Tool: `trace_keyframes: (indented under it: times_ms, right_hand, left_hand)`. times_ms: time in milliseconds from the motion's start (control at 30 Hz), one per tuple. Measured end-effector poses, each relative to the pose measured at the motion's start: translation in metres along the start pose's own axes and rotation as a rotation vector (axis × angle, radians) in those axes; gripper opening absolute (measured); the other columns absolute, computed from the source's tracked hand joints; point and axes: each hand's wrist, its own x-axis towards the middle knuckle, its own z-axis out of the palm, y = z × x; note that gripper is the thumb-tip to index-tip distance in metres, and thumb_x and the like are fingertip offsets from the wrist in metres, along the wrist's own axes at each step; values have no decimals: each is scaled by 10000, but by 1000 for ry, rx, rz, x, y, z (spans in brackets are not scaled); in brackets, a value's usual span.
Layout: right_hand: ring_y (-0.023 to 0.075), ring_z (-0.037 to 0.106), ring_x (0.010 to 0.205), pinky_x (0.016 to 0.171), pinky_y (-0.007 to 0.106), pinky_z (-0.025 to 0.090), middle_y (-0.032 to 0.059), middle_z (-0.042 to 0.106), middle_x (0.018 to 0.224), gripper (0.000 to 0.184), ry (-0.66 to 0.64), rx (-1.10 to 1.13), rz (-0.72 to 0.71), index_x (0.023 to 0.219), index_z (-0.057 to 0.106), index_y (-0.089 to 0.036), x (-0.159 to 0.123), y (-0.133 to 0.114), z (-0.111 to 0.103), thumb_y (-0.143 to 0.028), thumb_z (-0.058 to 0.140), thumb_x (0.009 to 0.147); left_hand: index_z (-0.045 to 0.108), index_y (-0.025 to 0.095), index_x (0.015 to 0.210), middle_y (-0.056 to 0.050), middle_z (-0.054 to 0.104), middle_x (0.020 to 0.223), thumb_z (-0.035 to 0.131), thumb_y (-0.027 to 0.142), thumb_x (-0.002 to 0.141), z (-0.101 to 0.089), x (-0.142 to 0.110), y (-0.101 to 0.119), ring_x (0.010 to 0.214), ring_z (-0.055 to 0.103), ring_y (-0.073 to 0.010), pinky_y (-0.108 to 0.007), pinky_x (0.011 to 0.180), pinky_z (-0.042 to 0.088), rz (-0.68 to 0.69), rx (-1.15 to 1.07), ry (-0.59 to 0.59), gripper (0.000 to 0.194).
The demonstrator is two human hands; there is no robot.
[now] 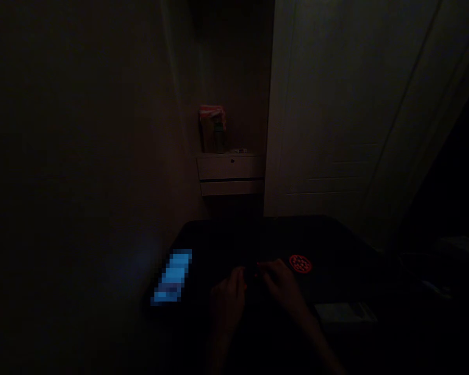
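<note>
The room is very dark, so small details are lost. Over the dark table [254, 234], my left hand [227, 292] is closed in a pinch, with a small red-orange glint at its fingertips. My right hand [278, 277] is just to its right, its fingers also pinched, and tiny red specks [257, 269] show at the tips. What either hand holds is too small and dim to name. A gap separates the two sets of fingertips. Beyond my right hand lies a flat round red piece [300, 264] with a patterned, openwork-like face.
A lit, blurred-out screen [174, 276] lies at the table's left side. A pale flat object [344, 313] is near the right front edge. Behind the table are a small drawer unit [230, 169] with a bottle [219, 138] on it, and a tall pale panel [328, 104].
</note>
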Motion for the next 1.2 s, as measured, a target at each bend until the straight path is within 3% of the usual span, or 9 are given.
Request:
trace_keyframes:
  times_ms: [233, 833, 1000, 1200]
  right_hand:
    - [265, 687, 964, 891, 427, 555, 89, 774, 1001, 281, -26, -14, -27, 1109, 763, -221, -1, 1, 2, -166, 557, 926]
    - [253, 682, 979, 895, 415, 546, 85, 767, 1031, 237, 5, 43, -46, 1103, 746, -231, -1, -1, 2, -204, 552, 968]
    - [234, 680, 1011, 938, 407, 524, 51, 764, 1046, 150, -140, 72, -171, 1086, 743, -266, -2, -12, -5, -265, 633, 984]
    - [243, 664, 1092, 1058, 481, 449, 38, 757, 1123, 210, -235, -7, -225, 1177, 725, -315, -4, -24, -4, -301, 690, 971]
  left_hand:
    - [702, 246, 1191, -9, 825, 904, 459, 212, 1042, -1, 0, 1, 778, 784, -166, -218, 685, 545, -11, 5, 17, 287]
    - [690, 244, 1213, -24, 828, 972, 439, 218, 1045, -1, -1, -1, 821, 787, -176, -230, 715, 555, -14, -8, -7, 303]
    - [653, 230, 1279, -45, 820, 1054, 376, 180, 1048, -3, 0, 0, 872, 783, -175, -239, 765, 563, -28, -10, -35, 364]
    - [637, 242, 1303, -44, 819, 1037, 375, 184, 1048, -3, 1, -1, 854, 786, -182, -241, 741, 561, -54, -13, -40, 370]
